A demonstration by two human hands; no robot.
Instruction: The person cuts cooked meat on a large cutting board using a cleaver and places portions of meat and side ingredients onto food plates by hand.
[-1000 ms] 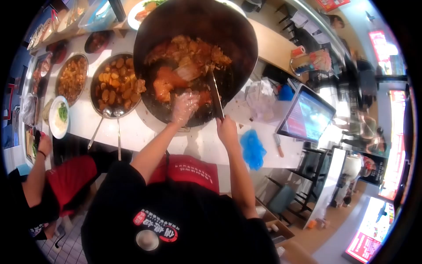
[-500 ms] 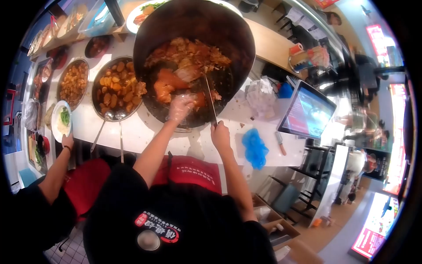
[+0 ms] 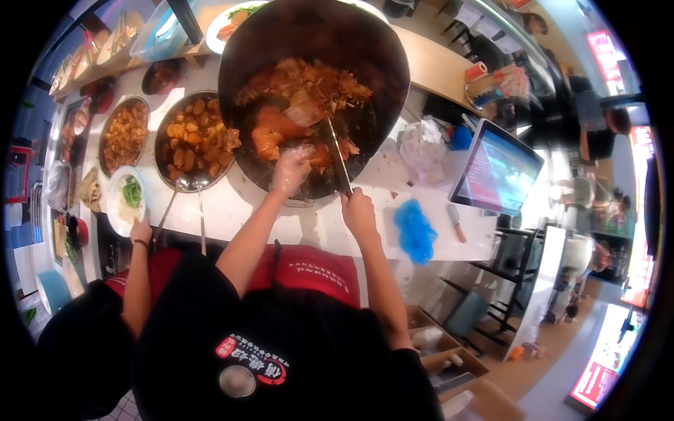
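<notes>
Atop a white surface [image 3: 382,231], a pot [image 3: 309,35] holds meat [image 3: 319,158] my left hand [image 3: 291,172] touches, grip unclear; from afar, I'd angle the knife [image 3: 338,158] clasped in my right hand [image 3: 359,212] away from the left.

White lettering, seemingly Chinese characters, stands at a slant on the black shirt [image 3: 295,330], with smaller marks alongside and more in a red patch [image 3: 226,347]; none is sharp enough to read surely. The red apron [image 3: 316,278], by the counter's [image 3: 477,242] front edge, bears pale rows of characters, likewise illegible. Near the counter's right end, the screen [image 3: 498,168] glows, its wording washed out. Beyond that end, the lit board [image 3: 604,358], the tall bright panel [image 3: 640,175] and the red sign [image 3: 605,56] show only blurred print.
</notes>
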